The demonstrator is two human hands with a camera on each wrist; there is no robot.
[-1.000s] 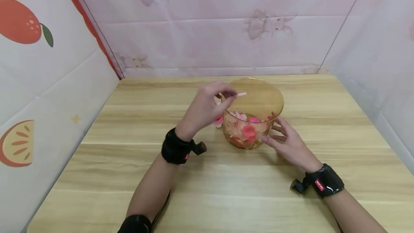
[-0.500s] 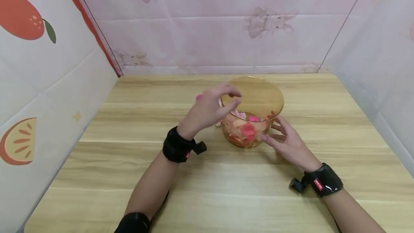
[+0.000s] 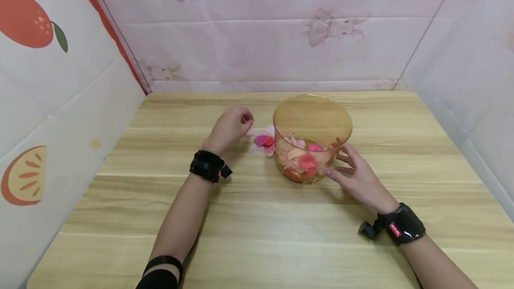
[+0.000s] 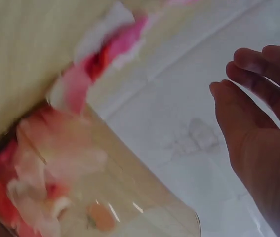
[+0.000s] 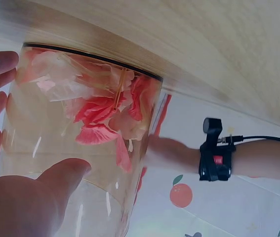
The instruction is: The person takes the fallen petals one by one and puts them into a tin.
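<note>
Left hand point(image 3: 231, 125) low over the table point(image 3: 257, 235), fingers loosely curled, holding nothing, just beside loose petals point(image 3: 263, 141) left of the jar point(image 3: 312, 121). Right hand point(image 3: 353, 174) relaxed, fingers spread against the jar's side. Right wrist view: petals packed inside the jar, thumb point(image 5: 65, 170) on glass.
</note>
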